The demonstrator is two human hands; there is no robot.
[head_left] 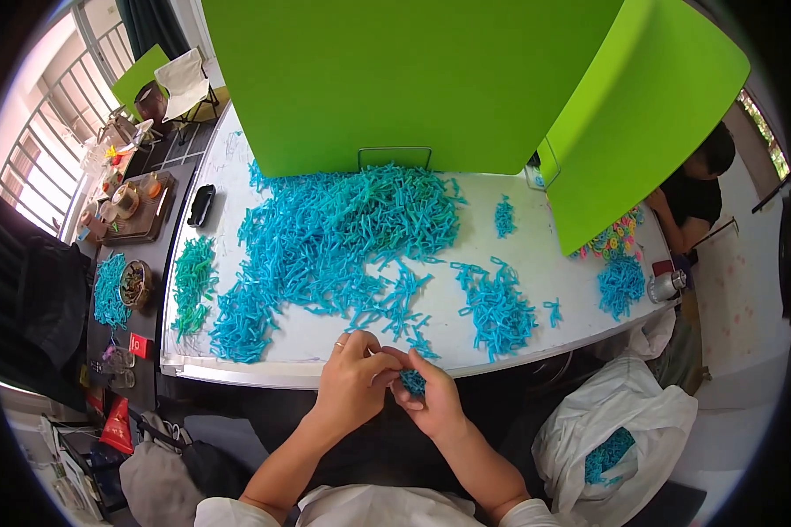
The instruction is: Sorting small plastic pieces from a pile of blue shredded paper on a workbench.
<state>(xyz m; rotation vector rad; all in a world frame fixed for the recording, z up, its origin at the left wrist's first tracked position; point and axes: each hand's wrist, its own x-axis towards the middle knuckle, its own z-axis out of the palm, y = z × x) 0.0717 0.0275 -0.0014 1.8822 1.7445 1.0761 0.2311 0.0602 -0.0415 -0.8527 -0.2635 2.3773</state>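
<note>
My left hand (350, 386) and my right hand (441, 402) meet just in front of the table's near edge. A small clump of blue plastic pieces (413, 382) lies in the curled fingers of my right hand. The fingers of my left hand are pinched together against my right fingertips; what they grip is too small and covered to make out. Beyond my hands spreads a large pile of thin blue and teal plastic pieces (325, 233). A smaller pile of blue pieces (498, 309) lies to its right.
Green upright panels (413, 88) stand behind the big pile. On the white table (580, 303) are greenish pieces (193, 283) and a black tray (201, 205). An open white sack (580, 439) with blue pieces stands right. Another person (699, 193) sits behind the right panel.
</note>
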